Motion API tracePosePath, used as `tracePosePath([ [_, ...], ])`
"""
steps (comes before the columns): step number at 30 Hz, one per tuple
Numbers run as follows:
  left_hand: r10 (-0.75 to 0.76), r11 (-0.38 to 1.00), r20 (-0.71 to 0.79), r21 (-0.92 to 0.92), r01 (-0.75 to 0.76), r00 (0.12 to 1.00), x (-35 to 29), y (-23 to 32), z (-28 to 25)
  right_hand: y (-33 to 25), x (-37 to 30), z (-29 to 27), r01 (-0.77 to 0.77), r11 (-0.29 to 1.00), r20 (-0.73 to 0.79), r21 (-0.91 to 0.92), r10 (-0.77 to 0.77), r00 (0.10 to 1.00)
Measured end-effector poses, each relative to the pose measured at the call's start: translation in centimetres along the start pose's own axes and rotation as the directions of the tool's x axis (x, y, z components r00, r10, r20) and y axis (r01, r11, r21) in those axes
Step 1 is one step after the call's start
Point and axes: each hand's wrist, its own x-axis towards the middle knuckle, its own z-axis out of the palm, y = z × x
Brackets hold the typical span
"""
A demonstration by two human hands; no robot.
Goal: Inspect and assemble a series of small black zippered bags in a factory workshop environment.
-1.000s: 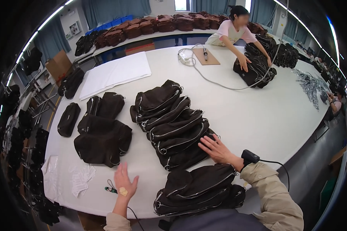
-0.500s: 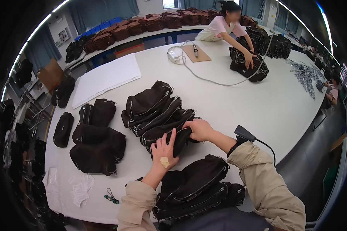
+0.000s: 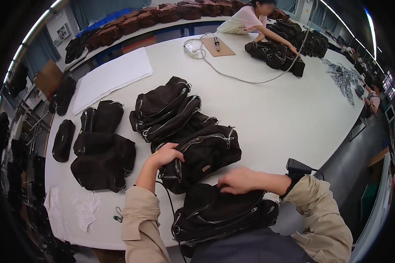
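Note:
A black fabric bag [image 3: 206, 151] with silver zippers and a small metal plate lies in front of me, tilted on the table. My left hand [image 3: 167, 154] grips its left end, thumb over the zippered top. My right hand [image 3: 240, 180] is just below this bag, fingers loosely bent over the top edge of the nearest black bags [image 3: 226, 208]. Nothing shows between those fingers, though their tips are partly hidden. Behind the gripped bag, a row of similar black bags [image 3: 162, 105] leans together.
More black bags [image 3: 103, 160] lie at the left, with a smaller black pouch [image 3: 63, 140] beside them. White sheets [image 3: 114, 79], paper scraps [image 3: 84, 210] and a green corded item [image 3: 118, 215] are on the table. Across it, a co-worker [image 3: 245, 22] handles bags behind a grey cable [image 3: 232, 78].
One bag has come out of the row toward me and now shows its plated side. My left hand moved to its end; my right hand dropped toward the nearest bags. The co-worker's bags shifted.

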Motion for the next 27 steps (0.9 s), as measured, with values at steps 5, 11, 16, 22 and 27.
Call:
tracePosePath([
  [5,-0.041,0.999,0.033,-0.035,0.042,0.999,1.8,-1.1,0.1,3.4,5.7,1.7,0.159,0.949,-0.773,-0.271,-0.313,0.552],
  [11,-0.096,0.991,0.026,-0.086,0.098,0.995,1.8,-1.1,0.0,2.3,6.6,2.1,0.079,0.978,-0.803,-0.193,-0.203,0.561],
  [16,-0.075,0.994,0.015,-0.082,0.076,0.997,2.8,-2.7,-0.3,2.2,7.5,2.3,0.074,0.966,-0.798,-0.246,-0.246,0.550],
  [22,-0.048,0.997,0.023,-0.051,0.049,0.999,2.3,-1.5,-0.1,2.4,7.8,3.4,0.064,0.939,-0.820,-0.337,-0.326,0.471],
  [27,-0.035,0.997,0.046,-0.073,0.038,0.998,2.2,-1.9,-0.2,1.4,8.5,4.1,-0.070,0.885,-0.767,-0.461,-0.358,0.532],
])
